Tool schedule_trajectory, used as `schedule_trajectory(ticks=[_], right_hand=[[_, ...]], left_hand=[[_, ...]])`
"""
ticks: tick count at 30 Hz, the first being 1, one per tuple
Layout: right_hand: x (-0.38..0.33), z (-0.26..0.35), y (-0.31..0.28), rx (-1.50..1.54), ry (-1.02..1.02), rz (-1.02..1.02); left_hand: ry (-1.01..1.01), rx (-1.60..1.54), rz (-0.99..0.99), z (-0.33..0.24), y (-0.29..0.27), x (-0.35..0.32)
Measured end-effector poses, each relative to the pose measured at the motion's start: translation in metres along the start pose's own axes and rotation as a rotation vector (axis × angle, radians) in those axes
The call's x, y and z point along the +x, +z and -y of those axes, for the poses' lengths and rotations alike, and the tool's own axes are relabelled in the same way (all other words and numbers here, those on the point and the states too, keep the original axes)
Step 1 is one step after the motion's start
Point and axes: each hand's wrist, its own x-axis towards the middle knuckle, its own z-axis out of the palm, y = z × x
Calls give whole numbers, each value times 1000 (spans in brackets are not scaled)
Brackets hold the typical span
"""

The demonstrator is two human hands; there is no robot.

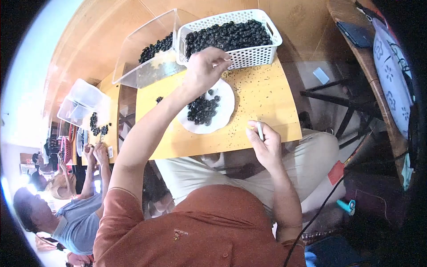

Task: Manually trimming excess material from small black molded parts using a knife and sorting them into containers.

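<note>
My left hand is in front of the white perforated basket, its fingers pinched together. Whatever they hold, if anything, is too small to make out. Small dark round pieces fill that basket. Below my left hand lies a white plate with a pile of the same dark pieces on it; my forearm passes over its left side. Over the table's near right edge, my right hand closes on a short pale stick-like tool. Its tip is hard to see.
A clear plastic bin with more dark pieces stands left of the basket. Dark crumbs are scattered on the yellow table. At a table on the left, a co-worker works beside another clear bin. A black cable hangs at right.
</note>
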Motion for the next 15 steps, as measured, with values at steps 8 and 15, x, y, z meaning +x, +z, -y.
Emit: schedule_trajectory(ticks=[8, 15], right_hand=[[1, -3, 9, -78, -32, 9], [2, -5, 14, -91, -29, 0]], left_hand=[[-124, 202, 197, 26, -19, -71], [-27, 418, 386, 42, -19, -67]])
